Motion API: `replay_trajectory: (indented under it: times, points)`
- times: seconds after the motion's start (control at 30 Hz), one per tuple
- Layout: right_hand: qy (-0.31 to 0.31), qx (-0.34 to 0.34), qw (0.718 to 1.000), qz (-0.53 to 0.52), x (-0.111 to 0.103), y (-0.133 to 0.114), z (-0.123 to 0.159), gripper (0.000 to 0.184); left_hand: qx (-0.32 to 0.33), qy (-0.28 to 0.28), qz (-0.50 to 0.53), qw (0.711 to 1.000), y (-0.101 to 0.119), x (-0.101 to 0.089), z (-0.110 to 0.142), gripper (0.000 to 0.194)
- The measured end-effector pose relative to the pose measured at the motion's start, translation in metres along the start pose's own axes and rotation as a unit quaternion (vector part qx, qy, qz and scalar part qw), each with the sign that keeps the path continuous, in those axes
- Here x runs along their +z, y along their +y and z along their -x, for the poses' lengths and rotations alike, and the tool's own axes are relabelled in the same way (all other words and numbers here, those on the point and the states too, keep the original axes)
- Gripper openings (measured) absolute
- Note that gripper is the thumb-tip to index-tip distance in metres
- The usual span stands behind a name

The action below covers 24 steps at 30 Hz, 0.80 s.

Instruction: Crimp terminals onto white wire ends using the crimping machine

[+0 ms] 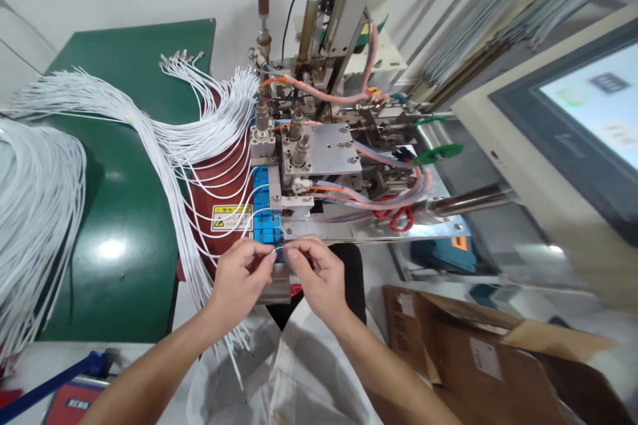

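Note:
My left hand (pixel 242 275) pinches the end of a white cable between thumb and forefinger. Thin wires (pixel 278 248), greenish and pale, show between my fingertips. From the other side, my right hand (pixel 319 272) is closed in a pinch on the tips of those wires. Both hands are just in front of the blue clamp blocks (pixel 268 229) along the machine's left edge. Several white cables (pixel 219 179) run into these blocks from a large bundle (pixel 162 159) on the left. Fine detail at the fingertips is too small to make out.
The machine (pixel 323 149) carries metal plates, orange tubes and a solder-like wire spool (pixel 431 139). A green table (pixel 124 279) on the left bears coiled cables (pixel 40 212). To the right are a screen (pixel 593 93) and cardboard boxes (pixel 468 352). A yellow warning label (pixel 232 218) lies beneath the cables.

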State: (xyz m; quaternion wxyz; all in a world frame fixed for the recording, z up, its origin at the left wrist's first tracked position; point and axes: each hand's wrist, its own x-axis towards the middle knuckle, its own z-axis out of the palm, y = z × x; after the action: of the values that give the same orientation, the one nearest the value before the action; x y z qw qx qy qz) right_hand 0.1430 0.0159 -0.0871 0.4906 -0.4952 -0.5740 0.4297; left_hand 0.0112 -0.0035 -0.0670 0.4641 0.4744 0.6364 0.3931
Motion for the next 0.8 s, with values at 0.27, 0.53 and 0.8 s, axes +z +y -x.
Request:
replay_trajectory:
  times: [0.27, 0.53, 0.8]
  points:
    - [-0.003, -0.03, 0.999, 0.037, 0.0, -0.001, -0.002, 0.009, 0.04, -0.013, -0.079, 0.996, -0.002, -0.004, -0.001, 0.011]
    - [-0.002, 0.011, 0.998, 0.067, -0.002, 0.016, -0.01, 0.012, 0.211, -0.045, -0.316, 0.924, -0.005, -0.019, -0.01, 0.021]
    - [-0.023, 0.093, 0.993, 0.07, 0.004, 0.038, -0.016, 0.015, 0.223, -0.033, -0.435, 0.872, -0.012, -0.019, -0.02, 0.016]
